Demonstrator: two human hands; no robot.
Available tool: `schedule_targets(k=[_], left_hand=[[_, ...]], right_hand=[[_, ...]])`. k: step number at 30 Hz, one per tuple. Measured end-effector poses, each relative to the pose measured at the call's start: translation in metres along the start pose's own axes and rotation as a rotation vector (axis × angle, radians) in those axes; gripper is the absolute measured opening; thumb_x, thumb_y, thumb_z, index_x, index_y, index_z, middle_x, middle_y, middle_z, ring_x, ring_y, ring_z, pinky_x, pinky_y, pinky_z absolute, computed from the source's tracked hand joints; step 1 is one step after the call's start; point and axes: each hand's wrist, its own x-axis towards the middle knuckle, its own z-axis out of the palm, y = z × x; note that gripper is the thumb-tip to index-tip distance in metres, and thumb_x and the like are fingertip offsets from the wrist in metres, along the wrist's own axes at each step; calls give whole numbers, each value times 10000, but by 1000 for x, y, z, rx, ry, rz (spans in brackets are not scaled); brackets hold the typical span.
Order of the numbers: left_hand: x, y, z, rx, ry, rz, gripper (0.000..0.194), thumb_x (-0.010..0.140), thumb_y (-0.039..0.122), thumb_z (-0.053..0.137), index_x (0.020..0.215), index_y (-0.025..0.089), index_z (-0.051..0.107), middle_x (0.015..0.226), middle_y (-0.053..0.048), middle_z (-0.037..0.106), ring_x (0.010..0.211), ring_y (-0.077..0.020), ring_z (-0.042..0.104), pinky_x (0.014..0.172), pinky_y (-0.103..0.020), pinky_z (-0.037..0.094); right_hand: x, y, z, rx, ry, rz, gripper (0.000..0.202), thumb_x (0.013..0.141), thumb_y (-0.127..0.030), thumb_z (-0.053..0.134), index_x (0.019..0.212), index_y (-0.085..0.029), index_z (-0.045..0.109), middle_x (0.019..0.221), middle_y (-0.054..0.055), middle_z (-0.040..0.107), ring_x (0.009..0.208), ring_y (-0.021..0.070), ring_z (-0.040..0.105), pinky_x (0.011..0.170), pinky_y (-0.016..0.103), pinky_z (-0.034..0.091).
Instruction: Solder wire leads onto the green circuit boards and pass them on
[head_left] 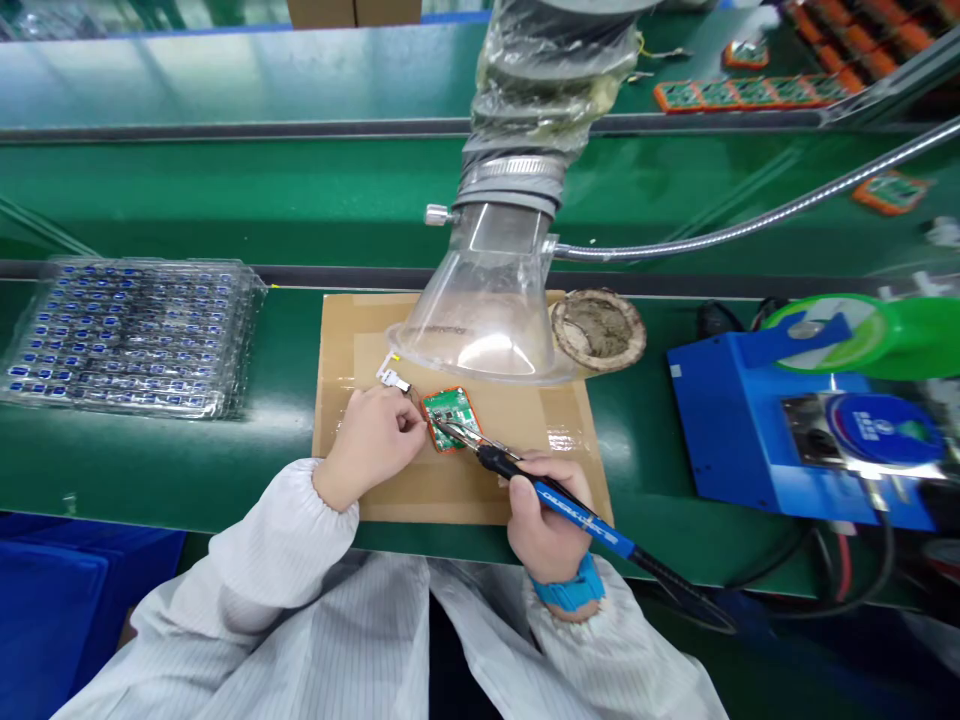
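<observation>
A small green circuit board [459,408] with an orange edge lies on a cardboard sheet [480,500]. My left hand [381,432] is at the board's left side, its thumb and index finger pinched on a thin wire [415,398]. Just above those fingers lies a small white and silver component [393,378]. My right hand [551,510], with a blue band at the wrist, grips a blue and black soldering iron [577,512]. The iron's tip touches or hovers just over the board's lower middle; which one I cannot tell.
A clear fume hood [487,310] hangs above the cardboard, beside a round brown pot [598,330]. Stacked clear trays [135,335] stand left. At right is a blue machine [727,430] with cables. More boards [750,94] line the back shelf.
</observation>
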Motion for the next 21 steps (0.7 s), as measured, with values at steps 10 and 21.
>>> schedule_targets(k=[10,21], left_hand=[[0,-1,0,-4,3,-1,238,814,167,654,583,188,601,727,-17,674,705,-178,568,757,-373,361],[0,0,-1,-22,11,-7,228,803,154,653,582,183,604,708,-16,658,700,-174,566,746,-357,376]], right_hand=[[-1,2,-2,-12,22,-11,107,916,-343,712,950,-252,665,887,36,682,794,205,714,699,353,589],[3,0,-3,22,131,-14,139,915,-356,706,919,-232,642,865,20,658,662,174,683,666,351,567]])
